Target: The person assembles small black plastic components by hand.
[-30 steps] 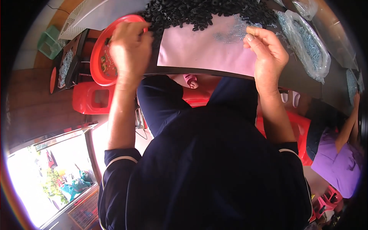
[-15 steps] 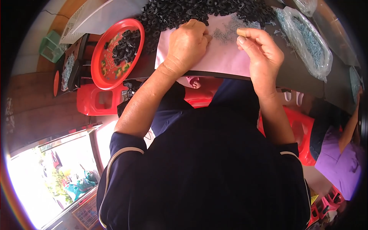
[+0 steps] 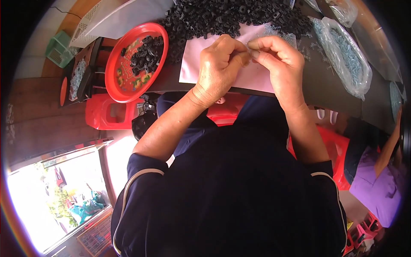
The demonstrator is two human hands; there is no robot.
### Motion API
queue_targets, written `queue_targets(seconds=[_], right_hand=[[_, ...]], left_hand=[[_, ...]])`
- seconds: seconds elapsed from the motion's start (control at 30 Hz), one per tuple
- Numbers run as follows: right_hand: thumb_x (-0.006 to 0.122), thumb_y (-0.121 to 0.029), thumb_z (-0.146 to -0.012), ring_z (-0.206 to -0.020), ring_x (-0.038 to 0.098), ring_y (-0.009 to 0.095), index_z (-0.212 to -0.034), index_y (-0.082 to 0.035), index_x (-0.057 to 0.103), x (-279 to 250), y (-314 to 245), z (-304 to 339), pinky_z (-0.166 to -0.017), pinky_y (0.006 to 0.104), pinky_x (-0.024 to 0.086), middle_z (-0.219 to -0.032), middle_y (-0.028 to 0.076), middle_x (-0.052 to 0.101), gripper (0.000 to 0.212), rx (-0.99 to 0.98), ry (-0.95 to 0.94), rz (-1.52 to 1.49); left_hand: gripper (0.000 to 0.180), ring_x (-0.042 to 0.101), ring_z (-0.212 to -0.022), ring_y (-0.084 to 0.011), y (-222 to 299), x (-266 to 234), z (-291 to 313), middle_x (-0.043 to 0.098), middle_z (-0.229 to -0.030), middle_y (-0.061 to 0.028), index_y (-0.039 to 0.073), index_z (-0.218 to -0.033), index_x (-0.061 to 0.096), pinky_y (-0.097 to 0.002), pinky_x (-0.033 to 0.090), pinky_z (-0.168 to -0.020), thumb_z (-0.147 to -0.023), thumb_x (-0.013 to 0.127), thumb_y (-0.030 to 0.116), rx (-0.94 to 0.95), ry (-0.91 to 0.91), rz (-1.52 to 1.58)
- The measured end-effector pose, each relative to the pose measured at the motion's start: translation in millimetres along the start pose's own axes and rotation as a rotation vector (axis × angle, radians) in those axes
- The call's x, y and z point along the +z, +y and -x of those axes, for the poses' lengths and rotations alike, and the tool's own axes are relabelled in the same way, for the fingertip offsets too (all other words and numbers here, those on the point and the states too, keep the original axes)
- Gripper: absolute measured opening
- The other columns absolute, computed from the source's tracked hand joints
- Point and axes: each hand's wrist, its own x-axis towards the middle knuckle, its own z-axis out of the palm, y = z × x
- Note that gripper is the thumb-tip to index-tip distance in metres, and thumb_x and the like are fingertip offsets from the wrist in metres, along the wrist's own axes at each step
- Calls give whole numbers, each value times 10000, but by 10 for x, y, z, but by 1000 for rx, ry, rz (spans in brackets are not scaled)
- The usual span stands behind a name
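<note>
My left hand point(image 3: 219, 64) and my right hand point(image 3: 283, 66) meet fingertip to fingertip above a pink cloth point(image 3: 195, 64) on the dark table. The left fingers are curled into a pinch, and whatever they hold is hidden behind them. Thumb and forefinger of the right hand are pressed together, with something too small to name at their tips. Beyond the hands spreads a big heap of small black ring-like plastic parts point(image 3: 209, 19). Small clear bluish pieces point(image 3: 274, 32) lie scattered on the cloth's far right part.
Left of the cloth stands a red round tray point(image 3: 112, 70) holding some black parts point(image 3: 147, 53). At the right lies an open clear plastic bag point(image 3: 364, 81) of bluish pieces. A white perforated basket point(image 3: 85, 32) stands far left. Another person's purple clothing point(image 3: 376, 184) shows at the right.
My left hand has drawn back from the edge of the black heap and moved right. The right hand has moved left and nearer, so the fingertips now meet over the cloth.
</note>
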Motion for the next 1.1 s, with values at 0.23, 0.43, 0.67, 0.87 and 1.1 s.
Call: queue_targets(seconds=[0.23, 0.43, 0.67, 0.87, 1.1], right_hand=[[618, 83, -840, -789, 623, 92, -958, 31, 677, -78, 45, 13, -715, 231, 518, -893, 66, 694, 141, 2, 218, -127], [640, 50, -829, -733, 622, 126, -995, 36, 681, -69, 63, 27, -686, 237, 472, -867, 77, 684, 172, -16, 241, -106], [634, 84, -822, -788, 637, 105, -955, 31, 681, -103, 60, 40, -704, 252, 537, -923, 79, 704, 151, -5, 231, -114], [633, 66, -829, -753, 630, 111, -968, 29, 686, -51, 63, 33, -684, 241, 500, -889, 76, 694, 154, -11, 213, -108], [637, 40, -836, -725, 623, 118, -983, 26, 690, -25, 79, 37, -669, 230, 462, -862, 68, 685, 157, -8, 212, -106]], left_hand=[[192, 611, -791, -272, -265, -145, -645, 593, -797, -82, 72, -833, 689, -410, 501, -664, -729, 737, 226, 306, -20, -815], [109, 627, -818, -275, -499, -109, -903, 602, -814, -65, 73, -798, 667, -411, 514, -692, -771, 662, 179, 361, -186, -940], [92, 646, -703, -266, -329, -394, -634, 637, -783, -93, 32, -820, 647, -355, 508, -647, -772, 676, 105, 299, -207, -676], [114, 640, -683, -190, -390, -494, -338, 634, -808, -78, 30, -880, 675, -313, 508, -635, -778, 696, 75, 208, -60, -568], [271, 634, -830, -291, -386, -185, -761, 614, -843, -89, 106, -953, 701, -407, 517, -718, -737, 728, 267, 407, -148, -924]])
